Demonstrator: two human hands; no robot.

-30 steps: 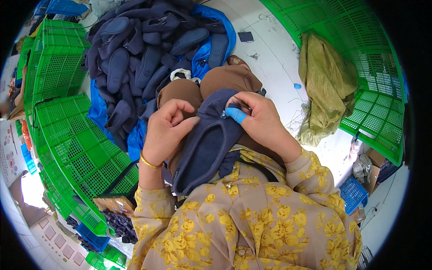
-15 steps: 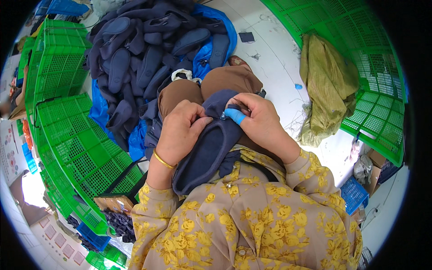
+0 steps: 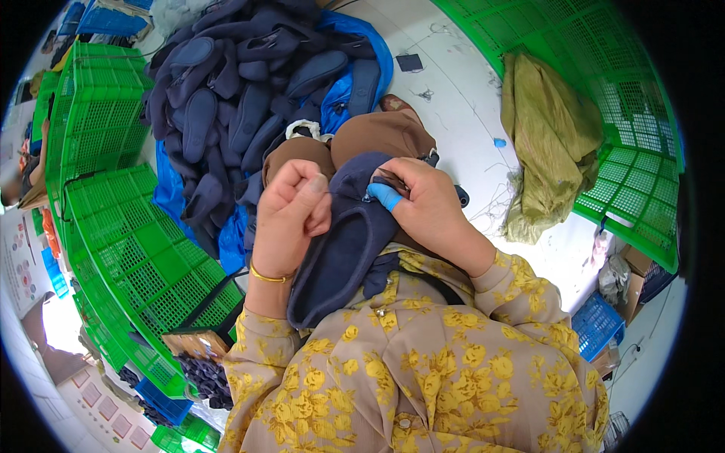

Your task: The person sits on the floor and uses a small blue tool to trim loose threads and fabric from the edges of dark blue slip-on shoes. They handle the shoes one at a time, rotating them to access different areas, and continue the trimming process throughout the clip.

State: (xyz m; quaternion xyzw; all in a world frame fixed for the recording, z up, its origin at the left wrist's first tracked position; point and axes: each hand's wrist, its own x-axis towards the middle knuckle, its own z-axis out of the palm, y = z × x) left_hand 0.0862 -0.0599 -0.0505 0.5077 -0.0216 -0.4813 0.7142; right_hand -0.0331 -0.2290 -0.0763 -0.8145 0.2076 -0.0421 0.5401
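Note:
I hold a dark navy fabric slipper [image 3: 340,249] upright over my lap. My left hand [image 3: 291,215] grips its left side, fingers curled, a gold bangle on the wrist. My right hand [image 3: 427,204] pinches the top edge of the slipper; a blue wrap covers one fingertip. My brown-trousered knees [image 3: 370,136] show just beyond the hands. Past them a big heap of the same navy slippers [image 3: 242,90] lies on a blue sheet [image 3: 343,90].
Green plastic crates [image 3: 128,226] stand stacked at my left, more green crates [image 3: 604,90] at the right. An olive cloth [image 3: 551,143] hangs over the right crate's edge. A white floor [image 3: 453,83] lies between. A blue basket [image 3: 596,325] sits lower right.
My left hand has shifted down and closed tighter on the slipper's side; the slipper has turned slightly. My right hand stays at the top edge.

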